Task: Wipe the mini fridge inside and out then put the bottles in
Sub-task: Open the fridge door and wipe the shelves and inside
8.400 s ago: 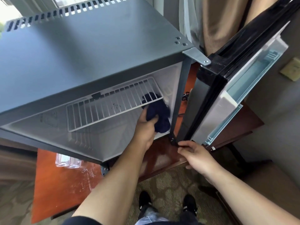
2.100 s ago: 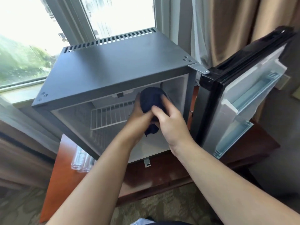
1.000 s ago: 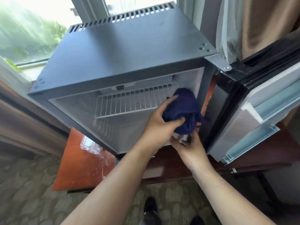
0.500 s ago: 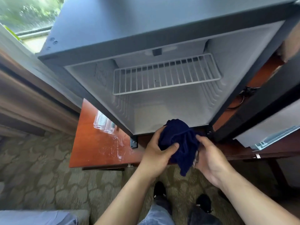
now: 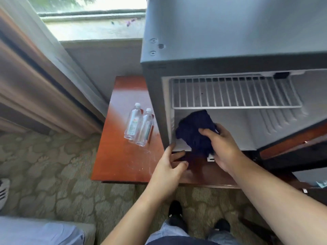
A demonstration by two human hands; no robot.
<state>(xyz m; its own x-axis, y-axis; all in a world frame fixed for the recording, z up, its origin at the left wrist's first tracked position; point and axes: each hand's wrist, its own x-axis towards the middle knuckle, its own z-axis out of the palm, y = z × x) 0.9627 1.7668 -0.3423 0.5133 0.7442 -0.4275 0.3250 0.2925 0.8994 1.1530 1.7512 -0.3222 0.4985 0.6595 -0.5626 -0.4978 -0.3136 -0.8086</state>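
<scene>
Wiping is judged unfinished; cloth [image 5: 194, 131] is gripped by right hand [image 5: 221, 147] inside mini fridge [image 5: 230, 32]; left hand [image 5: 169, 167] is held slack, empty; bottles [image 5: 139, 126] are seen outside it.

Right hand [image 5: 224, 149] grips navy cloth [image 5: 194, 128] at the open mini fridge [image 5: 212, 41]; 2 bottles [image 5: 139, 124] stand beside.

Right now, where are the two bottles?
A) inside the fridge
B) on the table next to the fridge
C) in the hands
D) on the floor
B: both bottles stand on the table beside the fridge; the right hand holds only a cloth.
</scene>
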